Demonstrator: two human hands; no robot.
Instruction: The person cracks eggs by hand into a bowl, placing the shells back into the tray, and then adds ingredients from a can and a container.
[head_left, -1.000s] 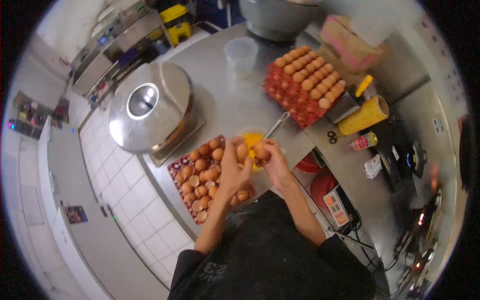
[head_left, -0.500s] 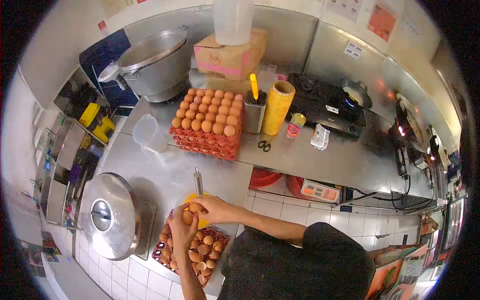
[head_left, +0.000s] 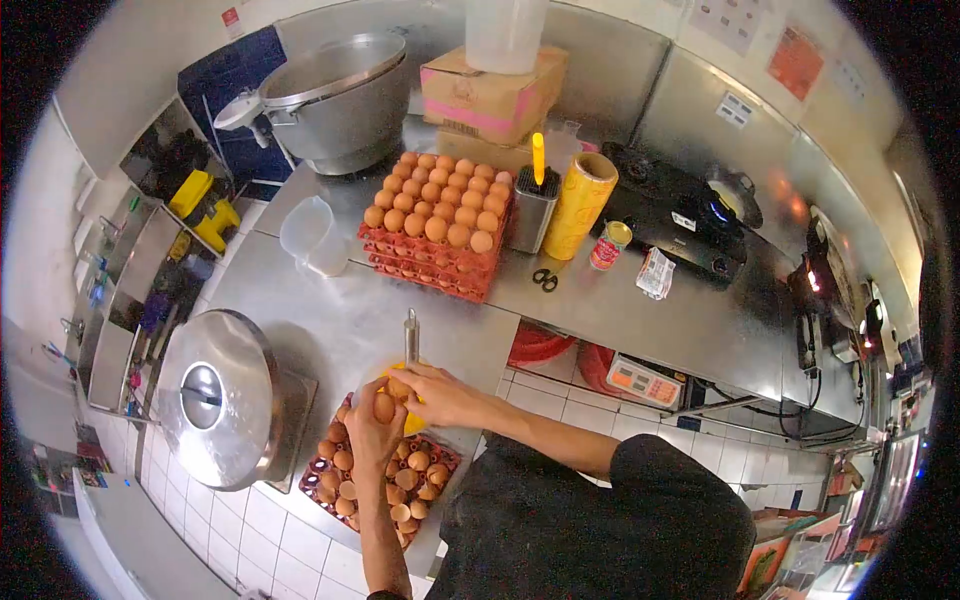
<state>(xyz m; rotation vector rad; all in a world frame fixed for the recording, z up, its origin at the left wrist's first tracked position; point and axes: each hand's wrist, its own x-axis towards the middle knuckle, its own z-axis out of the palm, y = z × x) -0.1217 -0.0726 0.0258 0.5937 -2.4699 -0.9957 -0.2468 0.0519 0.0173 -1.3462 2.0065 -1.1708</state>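
Note:
My left hand is closed round a brown egg. Close against it, my right hand grips a second brown egg, partly covered by its fingers. Both hands are over a yellow bowl, mostly hidden beneath them; its contents do not show. A whisk's metal handle sticks up at the bowl's far side. Just below the hands, a red egg tray carries several brown eggs and opened shells.
Stacked red trays of whole eggs stand farther back. A clear plastic jug is to their left. At the left sits a large lidded metal pot. Scissors, a can and a lit stove are to the right.
The camera view has shifted, so the counter items appear farther right. Both hands remain together over the bowl, each with an egg.

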